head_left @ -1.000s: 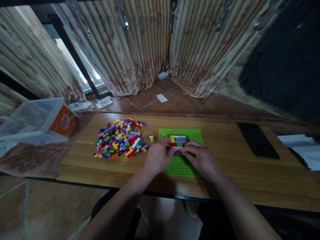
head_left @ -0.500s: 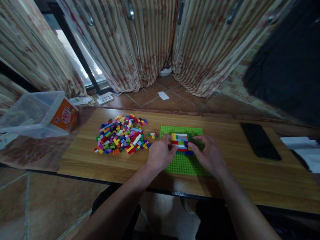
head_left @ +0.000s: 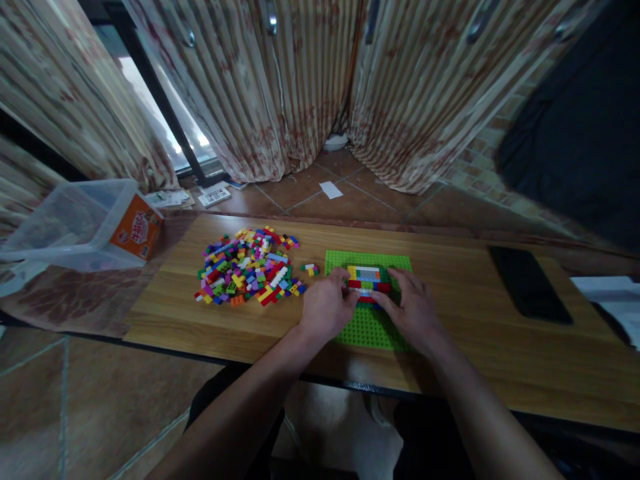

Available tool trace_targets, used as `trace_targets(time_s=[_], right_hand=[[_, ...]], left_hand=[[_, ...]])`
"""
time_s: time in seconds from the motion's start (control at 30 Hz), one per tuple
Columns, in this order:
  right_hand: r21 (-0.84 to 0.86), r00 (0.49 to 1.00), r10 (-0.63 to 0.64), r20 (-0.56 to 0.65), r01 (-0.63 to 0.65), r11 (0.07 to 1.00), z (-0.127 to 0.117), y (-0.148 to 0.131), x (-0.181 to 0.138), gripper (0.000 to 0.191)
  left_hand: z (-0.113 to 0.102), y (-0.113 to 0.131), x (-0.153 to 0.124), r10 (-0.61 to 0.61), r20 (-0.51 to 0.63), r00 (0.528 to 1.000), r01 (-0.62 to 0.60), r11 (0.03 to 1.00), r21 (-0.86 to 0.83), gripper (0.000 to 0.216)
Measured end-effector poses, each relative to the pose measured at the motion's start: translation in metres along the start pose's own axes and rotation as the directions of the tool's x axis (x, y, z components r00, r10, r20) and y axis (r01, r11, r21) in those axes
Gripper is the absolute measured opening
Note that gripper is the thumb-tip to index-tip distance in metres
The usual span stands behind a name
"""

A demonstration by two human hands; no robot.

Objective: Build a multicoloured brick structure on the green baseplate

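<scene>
A multicoloured build of toy building bricks sits on a green studded baseplate. My left hand is closed around the build's left side, thumb at the front. My right hand grips it from the right, with the thumb reaching across the front edge and the fingers at the far right corner. The two thumbs nearly meet over the front rows. Red, white and blue bricks show between them; the thumbs hide part of the front.
To the left lies a pile of loose bricks, with a small joined cluster between it and the baseplate. A black phone-like slab rests at the table's right. Beyond the left end stands a clear plastic bin.
My right thumb has slid left along the front of the build, closer to my left thumb. More red shows across the build's middle. The whole view has shifted slightly.
</scene>
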State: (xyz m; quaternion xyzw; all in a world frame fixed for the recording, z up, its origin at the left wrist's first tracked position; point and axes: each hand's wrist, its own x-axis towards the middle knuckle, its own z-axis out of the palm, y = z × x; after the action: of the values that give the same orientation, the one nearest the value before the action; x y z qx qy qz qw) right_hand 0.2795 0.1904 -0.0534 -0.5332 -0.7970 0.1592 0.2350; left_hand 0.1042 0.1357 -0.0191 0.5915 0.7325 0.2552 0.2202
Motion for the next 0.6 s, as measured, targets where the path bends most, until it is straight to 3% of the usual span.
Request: trace_targets(time_s=[0.6], right_hand=[[-0.076, 0.999, -0.045, -0.026, 0.043, 0.996, 0.011, 0.010, -0.007, 0.059]], left_hand=[[0.002, -0.002, 0.001, 0.014, 0.014, 1.000, -0.014, 1.000, 0.010, 0.030]])
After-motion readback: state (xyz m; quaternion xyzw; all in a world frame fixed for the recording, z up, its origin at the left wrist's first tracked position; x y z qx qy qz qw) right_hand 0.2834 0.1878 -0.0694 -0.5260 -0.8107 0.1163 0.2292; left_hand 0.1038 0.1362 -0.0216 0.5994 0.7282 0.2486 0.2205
